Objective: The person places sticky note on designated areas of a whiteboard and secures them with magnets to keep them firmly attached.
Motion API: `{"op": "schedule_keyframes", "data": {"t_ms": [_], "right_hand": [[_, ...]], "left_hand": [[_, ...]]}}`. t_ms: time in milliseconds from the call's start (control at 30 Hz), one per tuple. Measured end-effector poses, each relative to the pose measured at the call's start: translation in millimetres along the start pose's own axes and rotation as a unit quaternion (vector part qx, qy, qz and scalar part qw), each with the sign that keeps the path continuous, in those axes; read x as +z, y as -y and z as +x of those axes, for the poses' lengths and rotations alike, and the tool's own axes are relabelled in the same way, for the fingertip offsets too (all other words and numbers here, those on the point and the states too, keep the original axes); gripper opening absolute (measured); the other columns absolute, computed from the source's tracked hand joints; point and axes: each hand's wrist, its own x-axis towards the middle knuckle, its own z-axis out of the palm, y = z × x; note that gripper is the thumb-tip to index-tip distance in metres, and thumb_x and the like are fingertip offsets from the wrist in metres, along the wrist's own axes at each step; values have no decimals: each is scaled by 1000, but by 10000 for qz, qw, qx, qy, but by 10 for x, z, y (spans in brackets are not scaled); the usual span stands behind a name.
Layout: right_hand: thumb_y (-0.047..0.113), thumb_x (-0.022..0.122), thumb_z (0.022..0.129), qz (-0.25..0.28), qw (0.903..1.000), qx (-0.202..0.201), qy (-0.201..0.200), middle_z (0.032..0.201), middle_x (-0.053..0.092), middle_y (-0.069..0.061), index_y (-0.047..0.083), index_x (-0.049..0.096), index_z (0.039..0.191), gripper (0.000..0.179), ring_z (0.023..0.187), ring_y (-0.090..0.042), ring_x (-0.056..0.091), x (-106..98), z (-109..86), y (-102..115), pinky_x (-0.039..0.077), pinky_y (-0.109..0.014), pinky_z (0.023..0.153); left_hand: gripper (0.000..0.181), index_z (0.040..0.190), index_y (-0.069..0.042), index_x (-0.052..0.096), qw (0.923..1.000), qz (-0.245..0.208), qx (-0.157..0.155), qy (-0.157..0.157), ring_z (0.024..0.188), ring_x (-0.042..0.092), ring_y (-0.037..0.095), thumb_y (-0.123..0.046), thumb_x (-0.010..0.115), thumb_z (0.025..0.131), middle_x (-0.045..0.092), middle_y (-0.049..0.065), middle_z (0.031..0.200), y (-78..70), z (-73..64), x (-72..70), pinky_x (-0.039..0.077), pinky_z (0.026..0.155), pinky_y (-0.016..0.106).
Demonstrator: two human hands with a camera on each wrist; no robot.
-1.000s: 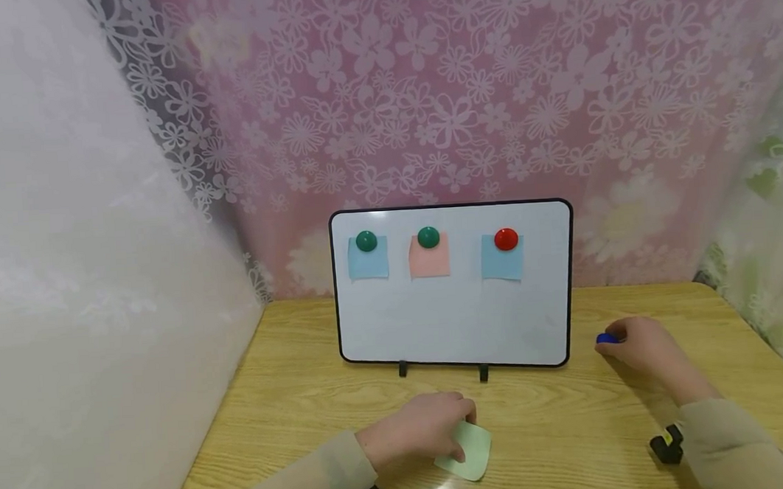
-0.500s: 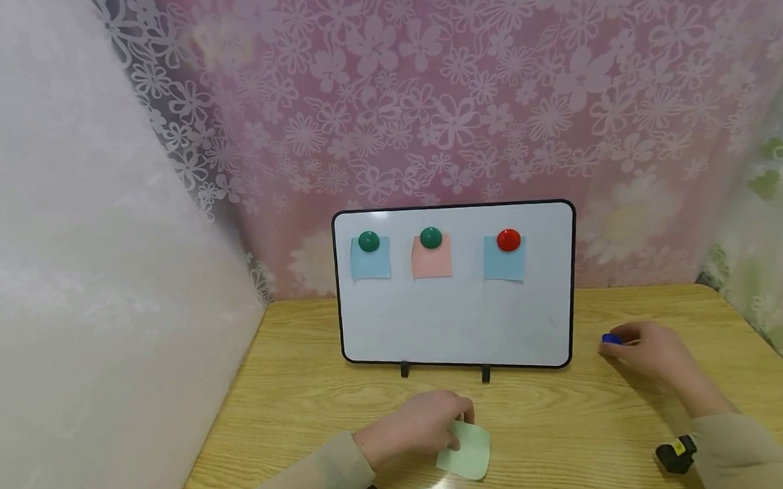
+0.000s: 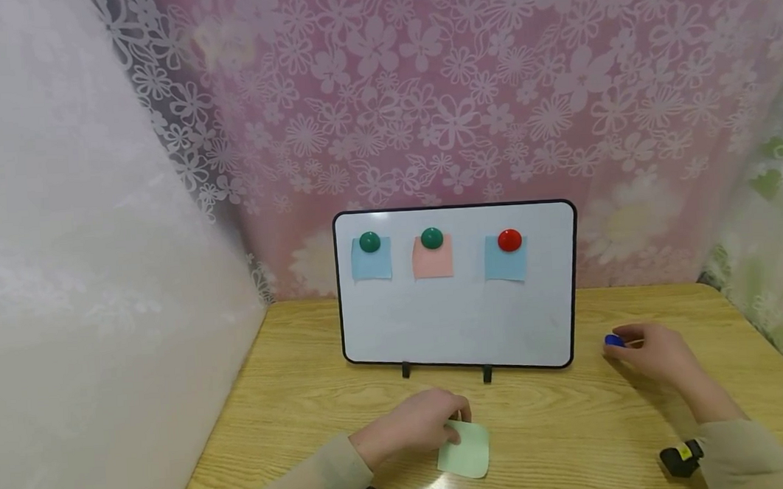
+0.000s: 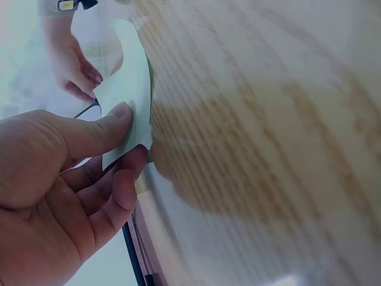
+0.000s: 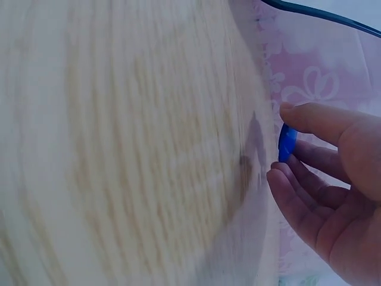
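Observation:
A pale green sticky note (image 3: 467, 453) is pinched by one edge between the thumb and fingers of my left hand (image 3: 414, 423), low in front of the board. The left wrist view shows the note (image 4: 134, 80) bending, with the thumb on its face. Over at the right, my right hand (image 3: 656, 352) pinches a blue round magnet (image 3: 614, 341) just above the table. In the right wrist view the magnet (image 5: 287, 143) is seen edge-on between thumb and fingers. Between and behind the hands stands a black-framed whiteboard (image 3: 455, 322).
Along the board's upper part, green magnets hold a blue note (image 3: 371, 264) and a pink note (image 3: 432, 263); a red magnet (image 3: 509, 240) holds another blue note (image 3: 505, 264). Two black feet (image 3: 487, 374) support the board on the wooden table (image 3: 541, 429). Floral curtains hang behind.
My right hand, still pinching the magnet, has shifted slightly right. My left hand keeps its grip on the green note, which has turned a little. The board's notes look the same.

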Motion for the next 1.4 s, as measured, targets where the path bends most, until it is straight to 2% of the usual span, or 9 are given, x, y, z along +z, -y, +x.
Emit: {"op": "schedule_keyframes", "data": {"t_ms": [333, 533, 700, 933, 1100, 1400], "right_hand": [[41, 75, 102, 73, 9999, 13, 81, 118, 71, -32, -13, 63, 137, 65, 106, -50, 69, -14, -29, -3, 58, -61, 82], [46, 73, 103, 213, 9997, 138, 52, 124, 70, -33, -10, 62, 141, 69, 108, -50, 69, -4, -43, -14, 58, -61, 83], [46, 73, 103, 286, 9996, 87, 11, 124, 70, -33, -10, 62, 141, 68, 108, -50, 69, 2, -49, -36, 58, -62, 83], [46, 72, 103, 353, 9993, 135, 29, 127, 68, -34, -10, 60, 143, 69, 110, -50, 68, -1, -65, -31, 58, -61, 84], [49, 70, 104, 380, 9989, 251, 77, 127, 68, -35, -10, 58, 145, 73, 112, -52, 67, -18, -66, -37, 58, -61, 85], [51, 69, 104, 506, 9982, 279, 153, 127, 68, -35, -9, 58, 146, 74, 112, -53, 67, -16, -80, -39, 60, -56, 80]], "left_hand": [[15, 106, -20, 76, 9998, -197, 12, -91, 89, 61, -1, -14, 83, 96, 70, -11, 99, 29, 14, -14, 52, 77, 19], [15, 109, -20, 75, 9989, -452, -7, -100, 93, 62, 0, -14, 82, 97, 71, -11, 100, 51, 24, -50, 53, 81, 21], [14, 108, -20, 77, 9972, -737, -70, -100, 95, 64, -1, -12, 82, 97, 72, -12, 102, 73, 30, -83, 54, 82, 21], [15, 112, -18, 78, 9960, -873, -141, -146, 96, 64, -1, -15, 81, 97, 72, -12, 103, 85, 32, -108, 55, 82, 21], [11, 110, -17, 79, 9956, -872, -107, -321, 89, 62, -2, -17, 80, 98, 71, -13, 97, 104, 39, -115, 54, 78, 20], [7, 106, -14, 79, 9899, -1300, -99, -564, 81, 61, -2, -17, 79, 100, 70, -12, 91, 141, 2, -145, 52, 73, 19]]}}
